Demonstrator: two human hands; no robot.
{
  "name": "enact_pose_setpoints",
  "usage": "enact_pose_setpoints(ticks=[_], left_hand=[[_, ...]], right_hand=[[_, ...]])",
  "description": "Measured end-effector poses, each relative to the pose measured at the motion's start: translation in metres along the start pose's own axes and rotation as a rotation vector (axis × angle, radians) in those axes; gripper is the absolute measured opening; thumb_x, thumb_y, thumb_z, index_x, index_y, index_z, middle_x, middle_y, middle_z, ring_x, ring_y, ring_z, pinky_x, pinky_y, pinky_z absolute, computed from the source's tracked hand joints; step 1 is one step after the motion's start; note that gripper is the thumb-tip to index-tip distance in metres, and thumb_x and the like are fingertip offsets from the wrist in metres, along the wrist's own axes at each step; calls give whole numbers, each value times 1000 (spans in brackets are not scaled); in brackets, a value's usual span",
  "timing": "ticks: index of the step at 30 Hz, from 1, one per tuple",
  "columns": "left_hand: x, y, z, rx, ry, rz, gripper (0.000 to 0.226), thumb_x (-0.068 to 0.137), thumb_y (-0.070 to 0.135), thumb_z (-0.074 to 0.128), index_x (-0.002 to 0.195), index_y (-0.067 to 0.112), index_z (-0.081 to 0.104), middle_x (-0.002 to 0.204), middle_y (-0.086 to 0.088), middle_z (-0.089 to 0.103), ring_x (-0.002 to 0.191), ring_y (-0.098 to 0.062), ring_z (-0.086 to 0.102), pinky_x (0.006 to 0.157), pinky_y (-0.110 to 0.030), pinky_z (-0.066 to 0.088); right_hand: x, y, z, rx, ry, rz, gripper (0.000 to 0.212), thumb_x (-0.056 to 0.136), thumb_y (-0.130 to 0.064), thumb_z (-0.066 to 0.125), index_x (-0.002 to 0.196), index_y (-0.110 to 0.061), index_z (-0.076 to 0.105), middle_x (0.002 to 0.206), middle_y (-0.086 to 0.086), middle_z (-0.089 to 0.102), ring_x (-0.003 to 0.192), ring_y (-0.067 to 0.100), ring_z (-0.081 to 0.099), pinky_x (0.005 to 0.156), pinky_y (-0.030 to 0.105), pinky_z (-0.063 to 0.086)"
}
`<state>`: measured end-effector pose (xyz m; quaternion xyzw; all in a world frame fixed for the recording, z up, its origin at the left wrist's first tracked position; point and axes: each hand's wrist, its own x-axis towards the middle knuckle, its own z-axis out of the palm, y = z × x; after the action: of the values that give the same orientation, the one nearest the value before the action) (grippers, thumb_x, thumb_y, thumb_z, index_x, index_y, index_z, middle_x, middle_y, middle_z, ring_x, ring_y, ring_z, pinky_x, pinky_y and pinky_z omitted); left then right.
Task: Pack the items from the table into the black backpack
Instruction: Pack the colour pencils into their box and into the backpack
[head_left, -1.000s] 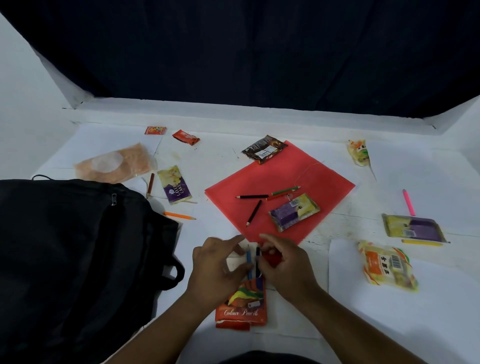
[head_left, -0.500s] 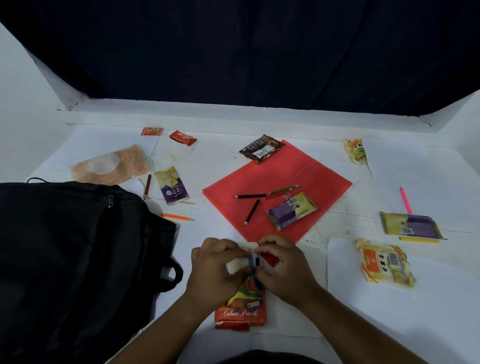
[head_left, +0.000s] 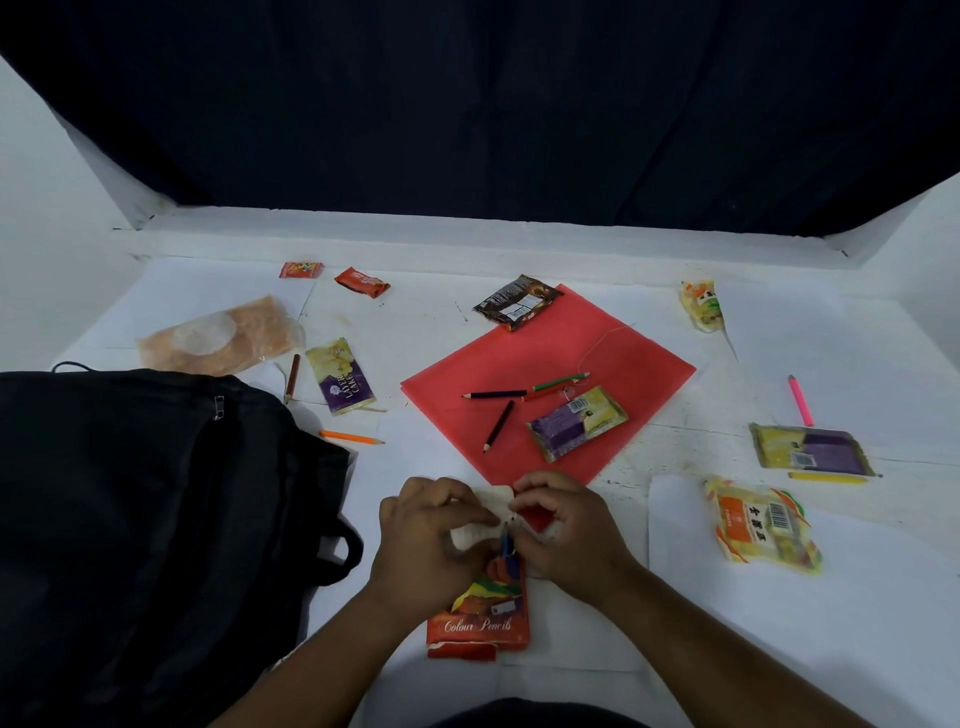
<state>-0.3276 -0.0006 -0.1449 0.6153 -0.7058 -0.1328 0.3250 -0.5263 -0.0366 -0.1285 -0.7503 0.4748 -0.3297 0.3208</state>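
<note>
On the white table (head_left: 519, 675), snacks and pencils are lying unpacked; left hand (head_left: 434, 535) and right hand (head_left: 569, 530) are together gripping the colour pencil box (head_left: 480, 616) beside the black backpack (head_left: 130, 519).

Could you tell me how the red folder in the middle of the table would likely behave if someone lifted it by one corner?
The red folder looks thin and flat, so it would probably flex. The pencils and cake packet lying on it would likely slide off.
</note>
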Motion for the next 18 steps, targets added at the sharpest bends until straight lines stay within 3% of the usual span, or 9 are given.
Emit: enact_pose_setpoints(ticks=[5, 9, 11, 14, 18], left_hand=[[4, 4, -3, 11, -23, -42, 31, 63, 64, 69, 87, 45, 76, 97, 34, 57, 101, -6, 50, 77, -35, 31], [10, 4, -10, -41, -107, -71, 33, 62, 63, 68, 87, 42, 76, 96, 31, 63, 101, -5, 55, 79, -39, 45], [17, 4, -17, -46, -201, -44, 27, 69, 55, 68, 87, 37, 78, 95, 22, 69, 94, -3, 61, 77, -37, 53], [32, 9, -30, -67, -316, -38, 12, 83, 24, 69, 88, 28, 79, 94, 15, 74, 84, -1, 65, 78, -20, 52], [52, 11, -34, -34, -131, -159, 10, 86, 23, 71, 85, 33, 72, 81, 17, 69, 73, 0, 63, 68, -16, 50]], right_hand=[[1, -2, -8, 24, -68, 38, 22, 76, -24, 79, 99, -22, 75, 110, -18, 63, 105, 1, 59, 84, 14, 52], [7, -8, -18, 82, -137, 141, 23, 79, -20, 80, 101, -25, 75, 111, -17, 65, 103, -5, 59, 79, 13, 49], [11, -12, -21, 89, -168, 190, 20, 82, -20, 78, 102, -25, 74, 109, -17, 66, 99, -6, 59, 77, 12, 49], [17, -18, -26, 75, -203, 240, 16, 87, -25, 73, 102, -28, 74, 99, -14, 70, 92, -2, 64, 77, 17, 53], [26, -21, -32, 79, -113, 241, 10, 91, -22, 69, 93, -30, 74, 89, -15, 73, 84, -3, 65, 75, 16, 55]])
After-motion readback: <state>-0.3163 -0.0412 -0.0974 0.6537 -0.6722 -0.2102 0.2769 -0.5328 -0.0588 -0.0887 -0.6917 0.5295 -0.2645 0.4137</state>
